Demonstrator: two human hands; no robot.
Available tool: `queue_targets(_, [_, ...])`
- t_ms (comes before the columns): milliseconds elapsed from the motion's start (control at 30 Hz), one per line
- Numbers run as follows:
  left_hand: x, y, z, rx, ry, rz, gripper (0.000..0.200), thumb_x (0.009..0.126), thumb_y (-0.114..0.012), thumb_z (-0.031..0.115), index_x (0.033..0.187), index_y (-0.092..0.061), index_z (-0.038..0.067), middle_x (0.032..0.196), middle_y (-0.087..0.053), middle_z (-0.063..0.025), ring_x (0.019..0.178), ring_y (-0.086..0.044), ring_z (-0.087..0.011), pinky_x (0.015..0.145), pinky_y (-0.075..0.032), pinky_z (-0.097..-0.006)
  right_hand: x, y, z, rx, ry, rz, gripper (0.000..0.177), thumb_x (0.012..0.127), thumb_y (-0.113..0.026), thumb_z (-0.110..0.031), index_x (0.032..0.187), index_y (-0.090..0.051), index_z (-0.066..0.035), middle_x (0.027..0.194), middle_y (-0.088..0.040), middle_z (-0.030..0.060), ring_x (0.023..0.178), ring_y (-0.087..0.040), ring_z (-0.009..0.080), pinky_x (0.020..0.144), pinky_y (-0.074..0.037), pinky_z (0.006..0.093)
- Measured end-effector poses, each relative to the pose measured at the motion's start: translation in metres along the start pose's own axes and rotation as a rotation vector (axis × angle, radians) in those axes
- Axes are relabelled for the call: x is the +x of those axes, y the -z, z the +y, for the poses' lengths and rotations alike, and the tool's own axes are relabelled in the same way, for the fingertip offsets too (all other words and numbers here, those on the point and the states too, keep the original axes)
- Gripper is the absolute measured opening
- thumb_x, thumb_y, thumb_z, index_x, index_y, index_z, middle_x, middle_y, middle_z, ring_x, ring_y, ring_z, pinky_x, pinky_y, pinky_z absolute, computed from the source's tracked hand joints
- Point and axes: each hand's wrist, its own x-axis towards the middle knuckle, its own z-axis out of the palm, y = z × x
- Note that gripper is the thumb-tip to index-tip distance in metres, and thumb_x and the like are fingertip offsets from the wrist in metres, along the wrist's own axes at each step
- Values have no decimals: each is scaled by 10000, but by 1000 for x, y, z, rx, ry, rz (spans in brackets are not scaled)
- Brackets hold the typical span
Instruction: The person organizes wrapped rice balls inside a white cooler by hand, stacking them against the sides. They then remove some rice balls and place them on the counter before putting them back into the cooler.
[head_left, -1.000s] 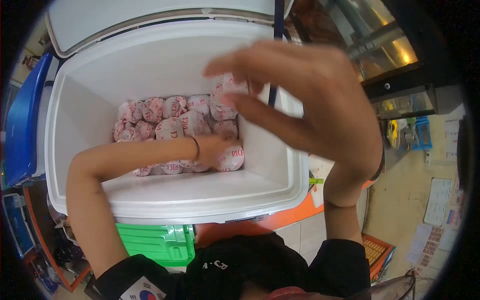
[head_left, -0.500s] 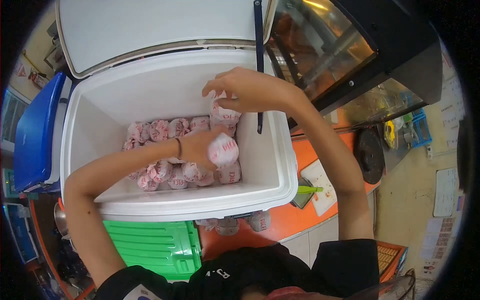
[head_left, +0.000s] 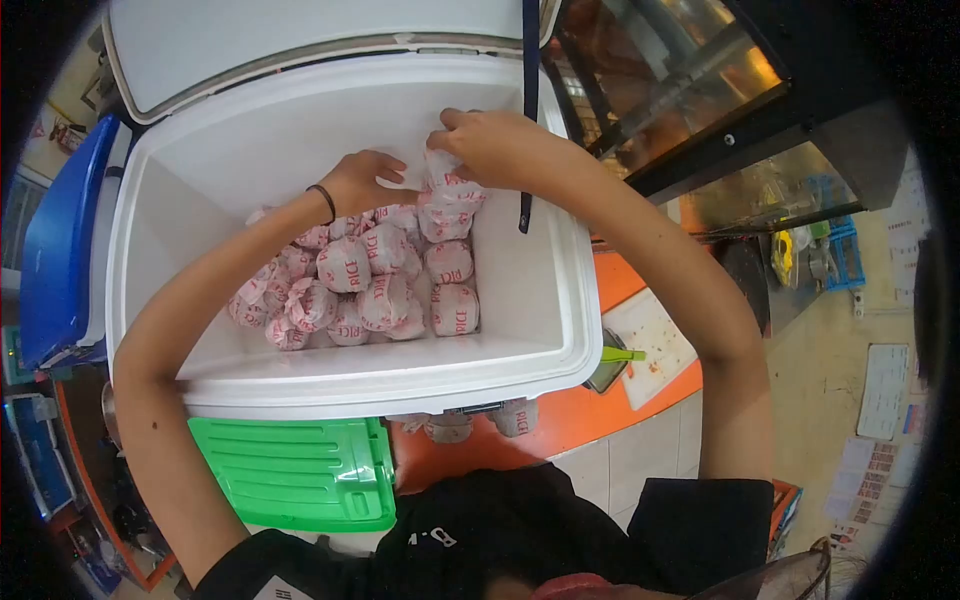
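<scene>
Paper-wrapped rice packs (head_left: 344,264) with red RICE print are piled inside a white cooler box (head_left: 520,335). In the back right corner they are stacked higher. There my right hand (head_left: 492,148) has its fingers curled on the top wrapped rice pack (head_left: 440,172), partly covering it. My left hand (head_left: 362,184), with a dark band at the wrist, is just left of that stack. Its thumb and fingers are spread with nothing between them, the thumb close to the stacked packs.
The cooler's lid (head_left: 300,40) stands raised behind, with a dark strap (head_left: 530,90) at its right. A glass-fronted cabinet (head_left: 670,90) is at right. A cutting board (head_left: 650,350) lies on the orange counter (head_left: 560,440). A green lid (head_left: 290,470) and blue cooler (head_left: 70,245) are at left.
My left hand has moved up and left from the front of the pile and no longer holds a rice pack. My right hand has closed in on the top pack in the corner.
</scene>
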Motion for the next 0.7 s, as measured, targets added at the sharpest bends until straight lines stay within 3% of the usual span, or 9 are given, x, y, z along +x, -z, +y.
queue_targets(100, [19, -32, -4, -365, -217, -31, 583, 727, -746, 321, 1178, -561, 1, 1084, -635, -178, 1015, -621, -267, 884, -491, -329, -4, 6, -15, -118, 19, -3, 291, 724, -683, -94, 1001, -619, -34, 1043, -574, 139, 993, -597, 298, 782, -512, 407])
queue_targets(167, [21, -32, 4, -245, -149, 40, 490, 746, -709, 227, 1164, -571, 12, 1065, -645, -173, 988, -631, -264, 868, -495, -335, -7, 21, -44, -194, 85, -37, 240, 725, -663, -72, 957, -633, -18, 1024, -591, 154, 981, -606, 302, 755, -519, 415])
queue_targets(233, [36, -30, -9, -539, -265, -76, 486, 715, -713, 197, 1136, -574, -4, 1048, -651, -172, 971, -635, -256, 855, -495, -336, 3, 27, -75, -58, 118, -599, 212, 708, -615, -39, 914, -655, -10, 995, -630, 157, 950, -620, 320, 723, -524, 440])
queue_targets(300, [30, -14, 5, -317, -220, -105, 477, 740, -700, 170, 1152, -555, -22, 1065, -646, -172, 988, -624, -246, 865, -490, -330, 20, -7, -90, -12, 319, -919, 279, 684, -608, -75, 947, -654, 3, 992, -646, 174, 943, -624, 332, 729, -517, 448])
queue_targets(333, [26, -7, 17, -88, -188, -133, 468, 765, -688, 144, 1168, -536, -40, 1082, -640, -173, 1005, -613, -236, 875, -484, -325, 27, -31, -94, -10, 316, -922, 279, 684, -608, -75, 947, -654, 3, 992, -646, 174, 943, -624, 332, 729, -517, 448])
queue_targets(400, [21, -9, 26, -40, -179, -112, 500, 752, -692, 144, 1186, -522, -40, 1083, -640, -177, 1001, -618, -248, 878, -485, -331, 38, -88, -95, -152, 496, -1101, 487, 652, -699, -201, 1087, -609, 0, 1057, -633, 162, 936, -628, 325, 743, -520, 441])
queue_targets(433, [21, -8, 25, 14, -169, -90, 533, 739, -695, 144, 1204, -508, -39, 1084, -640, -181, 997, -622, -260, 881, -486, -337, 40, -109, -91, -145, 481, -1099, 487, 652, -699, -201, 1087, -609, 0, 1057, -633, 162, 936, -628, 325, 743, -520, 441])
queue_targets(600, [35, -16, 3, -83, -181, -140, 603, 731, -653, 86, 1265, -432, -85, 1074, -640, -196, 973, -635, -242, 850, -498, -308, 34, -182, -72, -115, 357, -1231, 943, 515, -824, -359, 1313, -430, -43, 1155, -590, 164, 1109, -545, 314, 893, -464, 461])
queue_targets(700, [41, -10, -6, -236, -143, -255, 646, 721, -603, 6, 1313, -370, -106, 1114, -619, -217, 1008, -622, -232, 849, -500, -283, 32, -187, -77, 193, 122, -1230, 873, 497, -823, -336, 1241, -500, -14, 1132, -595, 181, 1097, -549, 328, 881, -465, 465])
